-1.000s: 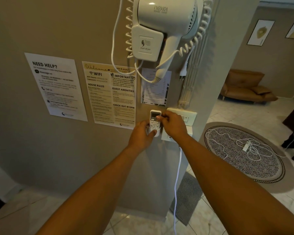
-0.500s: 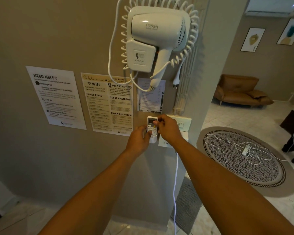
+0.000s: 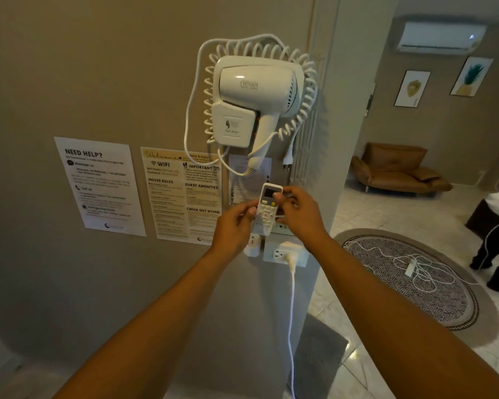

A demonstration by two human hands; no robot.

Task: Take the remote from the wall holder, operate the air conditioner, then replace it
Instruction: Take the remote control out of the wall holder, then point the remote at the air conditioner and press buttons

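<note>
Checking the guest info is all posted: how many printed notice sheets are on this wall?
3: the NEED HELP sheet at left, the Welcome/WiFi sheet beside it, and a third sheet partly hidden behind the hair dryer.

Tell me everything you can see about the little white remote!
The remote is a small white bar that looks like plastic. It has a dark screen near its top, a yellow button under that, and rows of pale buttons lower down. It tilts slightly, top leaning right, in front of the wall. The left hand pinches its left edge and the right hand grips its right side. Its holder sits just below.
</note>
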